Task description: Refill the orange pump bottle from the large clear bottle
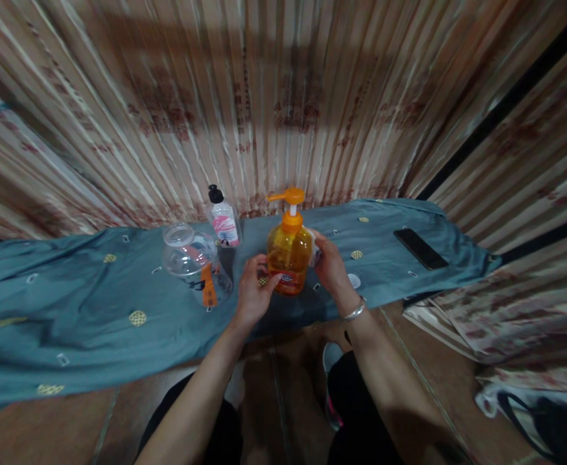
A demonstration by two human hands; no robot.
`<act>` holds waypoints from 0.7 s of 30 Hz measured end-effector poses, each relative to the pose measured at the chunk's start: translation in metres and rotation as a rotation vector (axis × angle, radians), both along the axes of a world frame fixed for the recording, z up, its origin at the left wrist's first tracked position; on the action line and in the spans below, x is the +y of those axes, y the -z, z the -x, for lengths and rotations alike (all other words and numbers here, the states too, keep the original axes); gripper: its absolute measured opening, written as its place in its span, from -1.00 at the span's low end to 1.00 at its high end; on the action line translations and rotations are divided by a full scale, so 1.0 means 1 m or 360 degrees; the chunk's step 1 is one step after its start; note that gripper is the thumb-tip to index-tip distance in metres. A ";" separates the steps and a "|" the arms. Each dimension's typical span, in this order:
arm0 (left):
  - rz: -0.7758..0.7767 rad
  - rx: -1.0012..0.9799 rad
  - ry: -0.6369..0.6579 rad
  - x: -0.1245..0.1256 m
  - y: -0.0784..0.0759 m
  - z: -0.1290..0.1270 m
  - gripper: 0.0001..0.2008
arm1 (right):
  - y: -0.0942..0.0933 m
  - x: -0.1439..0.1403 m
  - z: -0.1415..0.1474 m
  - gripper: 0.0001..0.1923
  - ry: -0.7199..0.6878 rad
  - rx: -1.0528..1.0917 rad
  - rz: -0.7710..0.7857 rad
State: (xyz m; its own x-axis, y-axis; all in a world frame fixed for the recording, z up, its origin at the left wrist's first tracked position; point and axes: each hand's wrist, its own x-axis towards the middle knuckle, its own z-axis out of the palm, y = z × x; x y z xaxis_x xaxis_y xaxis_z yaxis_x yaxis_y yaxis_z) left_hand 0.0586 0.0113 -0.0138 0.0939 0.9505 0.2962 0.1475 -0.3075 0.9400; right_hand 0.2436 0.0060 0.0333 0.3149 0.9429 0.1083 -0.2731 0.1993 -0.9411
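Note:
An orange pump bottle (pixel 289 258) of amber liquid stands upright in front of me, its pump head pointing left. My left hand (pixel 254 287) grips its lower left side, the thumb lying across the red label. On the other side, my right hand (pixel 329 261) is closed around a small white wad (pixel 312 242), perhaps cloth or tissue, pressed against the bottle's right side. Its fingertips are partly hidden. Left of the bottle is a clear, wide-mouthed plastic jar (pixel 194 258) with an orange label. Behind the jar stands a clear bottle (pixel 224 223) with a black cap and pink label.
A teal patterned cloth (pixel 94 290) covers the long, narrow surface. A black phone (pixel 420 248) lies at the right, and a white round lid (pixel 354 281) sits beside my right wrist. Pleated curtains (pixel 293 97) hang behind and at both sides. Tiled floor (pixel 283 387) shows below.

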 end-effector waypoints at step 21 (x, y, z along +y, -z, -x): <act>0.0079 -0.0091 0.0108 -0.023 -0.010 -0.027 0.03 | 0.006 0.006 0.006 -0.61 -0.0259 -0.0434 -0.0062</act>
